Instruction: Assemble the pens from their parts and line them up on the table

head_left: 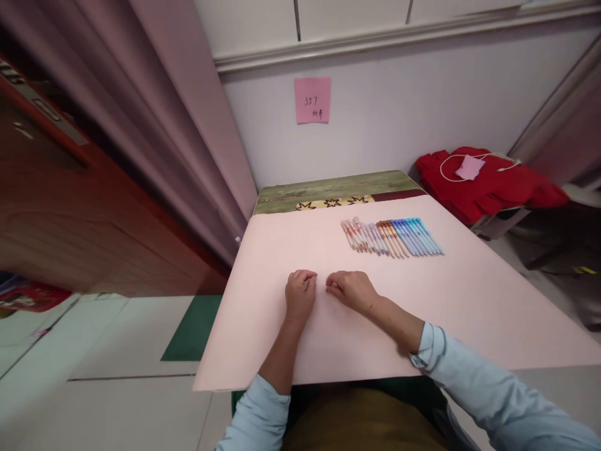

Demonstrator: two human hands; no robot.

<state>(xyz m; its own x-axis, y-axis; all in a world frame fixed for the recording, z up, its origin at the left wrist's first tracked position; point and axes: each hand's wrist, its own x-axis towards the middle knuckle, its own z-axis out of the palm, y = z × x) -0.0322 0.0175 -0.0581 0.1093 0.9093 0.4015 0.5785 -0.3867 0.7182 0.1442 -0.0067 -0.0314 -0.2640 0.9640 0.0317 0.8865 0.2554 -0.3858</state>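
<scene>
My left hand (300,293) rests on the pink sheet (263,326) with its fingers loosely curled in, and no object shows in it. Just to its right, a small gap away, my right hand (351,289) lies with its fingers bent and drawn together, likewise with no object showing. Beyond my right hand lies a row of several pens side by side: reddish-patterned pens (354,235), pale greyish pens (374,237), brown-topped pens (392,239) and blue pens (419,237). Neither hand touches the pens.
The sheet covers most of a table with a green wood-patterned back edge (328,185). A pink note (312,100) is stuck on the wall behind. Red cloth (488,188) with a white cable lies at the right. A purple curtain (206,125) and a brown wooden door (94,207) stand left.
</scene>
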